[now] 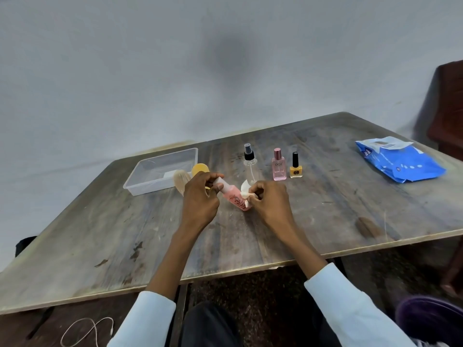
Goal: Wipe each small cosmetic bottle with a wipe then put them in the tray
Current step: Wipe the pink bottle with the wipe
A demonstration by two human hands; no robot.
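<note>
- The left hand (200, 194) is closed round the white cap end of a pink rectangular cosmetic bottle with dark lettering (235, 197), holding it tilted just above the worn grey wooden table (325, 221).
- The right hand (266, 199) pinches a crumpled white wipe (245, 190) against the bottle's side at about 3 o'clock of it, so wiping looks to be mid-stroke.
- The clear plastic rectangular tray (140, 181) sits at 10 o'clock from the hands. Whether any bottle lies in it cannot be told; only a pale patch shows through its wall.
- Two blurred objects, a round yellow one (200, 169) and a pale ribbed one (181, 180), show just beside the tray, partly hidden by the left hand; what they are is unclear.
- Waiting at 12 to 1 o'clock: a clear spray bottle with a black pump (250, 162), a pink square perfume bottle with a rose cap (279, 166), and a small yellow nail-polish bottle with a black cap (296, 167).
- The blue wipe packet (400, 162) lies well apart at 2 o'clock.
- Judgement: early going, with at least three upright bottles plus this one left to tray.
</note>
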